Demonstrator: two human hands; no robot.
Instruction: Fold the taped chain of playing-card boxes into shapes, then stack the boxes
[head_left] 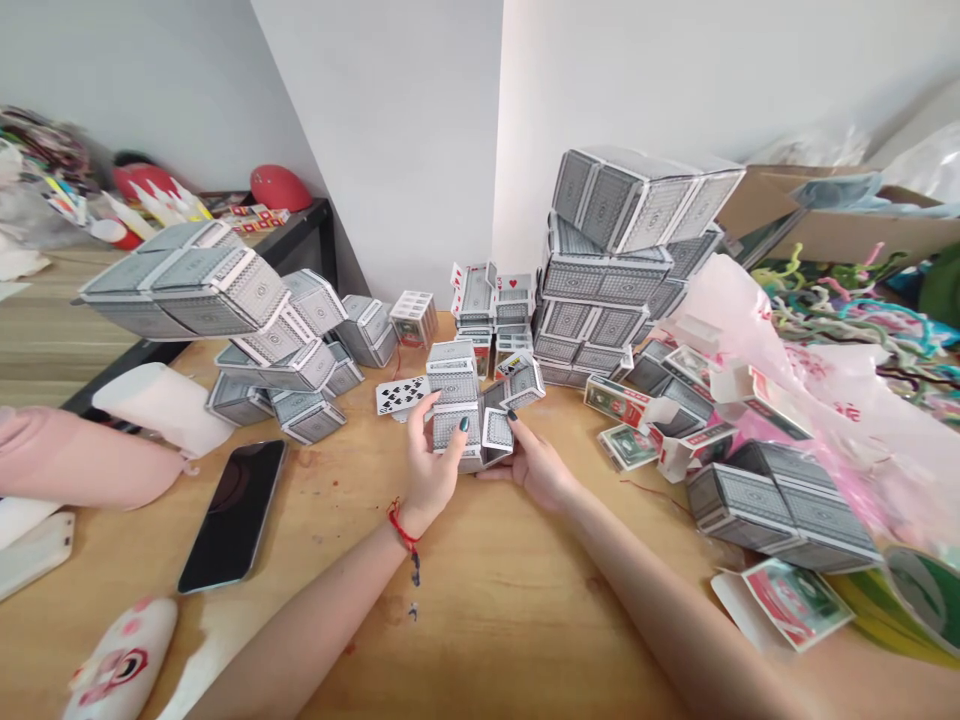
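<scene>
My left hand [435,450], a red string bracelet at its wrist, grips the left side of a block of folded playing cards [455,420], thumb on the front. My right hand [538,465] holds the same block from the right, a finger on its small square cell [498,428] and other fingers low at its base. A tilted folded piece [523,384] juts from the block's upper right. Left of the block lies a loose ten-like spade card [403,396], face up. Just behind stand more card cubes [475,298] with some red faces showing.
A tall stack of card cubes [600,270] rises at right, another stack [217,285] at left. Empty card boxes [630,447], a pink plastic bag [817,390] and a tape roll [911,600] lie at right. A black phone [234,515] and pink bottle [90,455] are at left.
</scene>
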